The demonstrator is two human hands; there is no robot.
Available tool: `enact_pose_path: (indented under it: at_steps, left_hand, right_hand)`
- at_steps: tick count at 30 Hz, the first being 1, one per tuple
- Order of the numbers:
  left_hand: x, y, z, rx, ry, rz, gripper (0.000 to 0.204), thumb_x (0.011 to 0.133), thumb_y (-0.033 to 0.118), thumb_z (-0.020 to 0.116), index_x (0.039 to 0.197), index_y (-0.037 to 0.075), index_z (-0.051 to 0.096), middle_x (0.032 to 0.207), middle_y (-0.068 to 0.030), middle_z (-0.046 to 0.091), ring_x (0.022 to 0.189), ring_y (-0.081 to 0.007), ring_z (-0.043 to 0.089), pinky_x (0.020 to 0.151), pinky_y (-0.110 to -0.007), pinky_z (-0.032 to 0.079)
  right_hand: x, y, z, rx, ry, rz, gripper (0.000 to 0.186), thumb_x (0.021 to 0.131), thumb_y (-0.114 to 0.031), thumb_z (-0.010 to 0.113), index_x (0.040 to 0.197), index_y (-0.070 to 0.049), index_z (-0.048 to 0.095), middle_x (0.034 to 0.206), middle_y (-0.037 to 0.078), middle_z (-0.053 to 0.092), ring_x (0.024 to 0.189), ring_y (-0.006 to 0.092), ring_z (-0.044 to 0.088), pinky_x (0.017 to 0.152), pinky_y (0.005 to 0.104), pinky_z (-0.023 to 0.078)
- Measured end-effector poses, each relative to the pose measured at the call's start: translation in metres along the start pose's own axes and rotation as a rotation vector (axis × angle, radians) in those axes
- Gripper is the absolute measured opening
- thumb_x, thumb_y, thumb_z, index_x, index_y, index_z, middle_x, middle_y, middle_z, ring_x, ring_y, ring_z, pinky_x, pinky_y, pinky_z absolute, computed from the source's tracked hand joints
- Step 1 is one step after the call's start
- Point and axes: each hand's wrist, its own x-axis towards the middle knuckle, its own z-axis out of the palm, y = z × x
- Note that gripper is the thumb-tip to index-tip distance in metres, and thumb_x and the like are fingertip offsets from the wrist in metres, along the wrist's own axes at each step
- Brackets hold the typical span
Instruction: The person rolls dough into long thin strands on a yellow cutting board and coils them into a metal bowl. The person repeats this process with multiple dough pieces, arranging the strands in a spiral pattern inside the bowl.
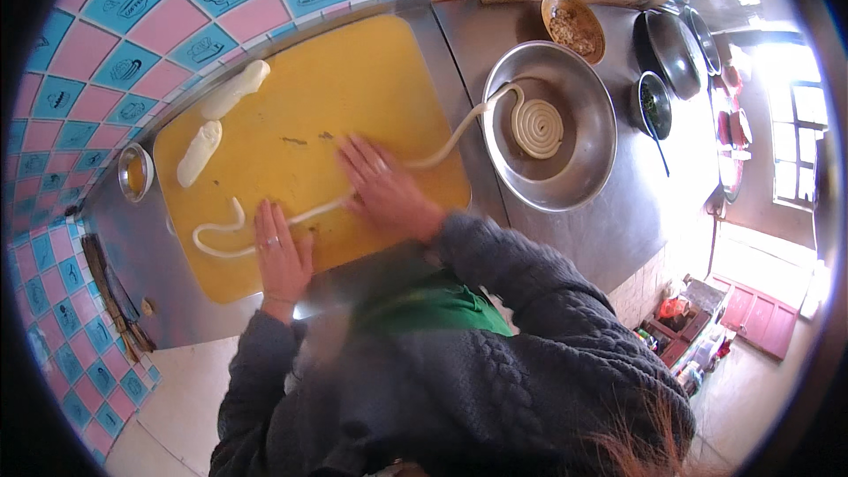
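A long rope of pale dough (442, 155) runs across the yellow board (362, 62) and up over the rim of a wide steel basin (579, 163), where a flat spiral of it (539, 128) lies. My left hand (283, 256) lies on the rope at the board's lower left, fingers stretched out, beside its looped free end. My right hand (384, 185), slightly blurred, is spread flat over the rope nearer the basin, fingers apart. Two oblong pieces of dough (232, 92) (200, 153) lie at the board's upper left.
A small bowl of yellow liquid (135, 172) stands left of the board. Right are a brown bowl of crumbly food (572, 26), a bowl of greens (650, 102) and dark steel basins (674, 53). A tiled wall (115, 26) borders the steel counter; long tools (115, 300) lie at the left.
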Motion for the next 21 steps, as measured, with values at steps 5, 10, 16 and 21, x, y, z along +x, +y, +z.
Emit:
enact_pose_path:
  at_steps: [5,10,16,21]
  left_hand:
    - [0.129,0.03,0.008,-0.27,0.16,-0.124,0.068,0.104,0.036,0.051,0.153,-0.006,0.031,0.159,-0.0319,0.027,0.148,-0.0475,0.027,0.12,-0.056,0.023]
    - [0.188,0.12,0.007,-0.39,0.065,-0.185,0.07,0.104,0.047,0.045,0.152,-0.005,0.037,0.159,-0.0284,0.034,0.151,-0.0421,0.026,0.123,-0.056,0.018]
    - [0.086,0.107,0.007,-0.12,-0.051,0.187,0.072,0.104,0.043,0.045,0.156,-0.004,0.031,0.163,-0.0251,0.028,0.152,-0.0393,0.025,0.124,-0.055,0.014]
    - [0.156,0.07,0.028,0.016,0.187,-0.071,0.071,0.104,0.042,0.048,0.155,-0.004,0.031,0.161,-0.0262,0.03,0.15,-0.0397,0.028,0.122,-0.056,0.02]
  right_hand:
    - [0.121,0.068,0.01,-0.031,0.03,0.105,0.062,0.099,-0.041,0.053,0.144,0.002,0.05,0.152,0.019,0.046,0.145,0.0361,0.037,0.119,0.0477,0.03]
    - [0.037,0.056,-0.03,-0.198,0.041,0.135,0.056,0.1,-0.035,0.052,0.147,-0.004,0.049,0.155,0.016,0.044,0.147,0.0333,0.036,0.119,0.0489,0.031]
    - [-0.008,0.035,-0.026,-0.071,-0.101,0.168,0.064,0.097,-0.039,0.054,0.148,0.0,0.048,0.156,0.018,0.042,0.147,0.0383,0.035,0.119,0.0534,0.027]
    - [0.071,0.082,-0.021,-0.256,0.213,0.194,0.068,0.092,-0.038,0.064,0.148,-0.003,0.046,0.155,0.018,0.043,0.148,0.0343,0.036,0.121,0.047,0.026]
